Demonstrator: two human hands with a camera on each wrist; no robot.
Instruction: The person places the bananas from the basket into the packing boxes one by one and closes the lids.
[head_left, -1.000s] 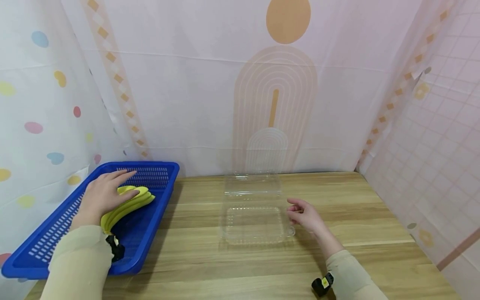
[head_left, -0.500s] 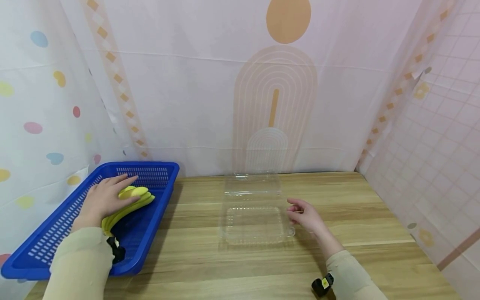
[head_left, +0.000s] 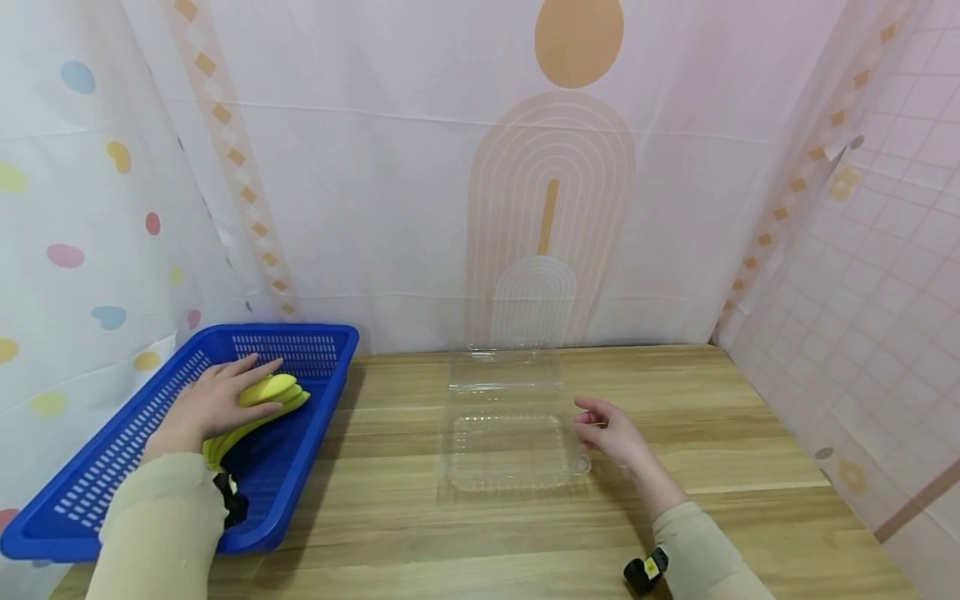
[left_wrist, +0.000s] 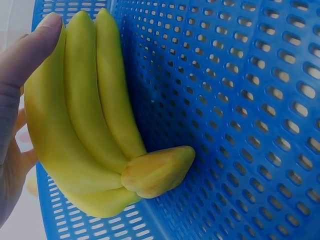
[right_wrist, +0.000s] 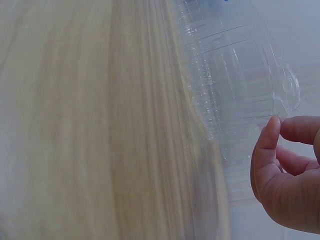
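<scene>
A bunch of yellow bananas [head_left: 272, 389] lies in a blue plastic basket [head_left: 294, 487] on the left. Over it my left hand [head_left: 202, 408] grips the bunch, hiding part of it. In the left wrist view the thumb lies along one banana [left_wrist: 82, 100], while other fingers reach round the far side; the stem end points toward the basket's perforated surface. A clear plastic clamshell container [head_left: 510, 450] stands on the table with its lid raised at the back. At its right side, my right hand [head_left: 615, 435] pinches the edge between thumb and index finger.
The wooden table [head_left: 405, 533] runs back to a patterned cloth [head_left: 390, 208], with more cloth hanging at both sides. Black wrist cameras sit on both sleeves; the left one [head_left: 231, 500] is inside the basket, the right one [head_left: 645, 571] just above the table.
My left hand has come down and slightly right onto the bananas, its thumb closing over them. The right hand and the container have stayed in place.
</scene>
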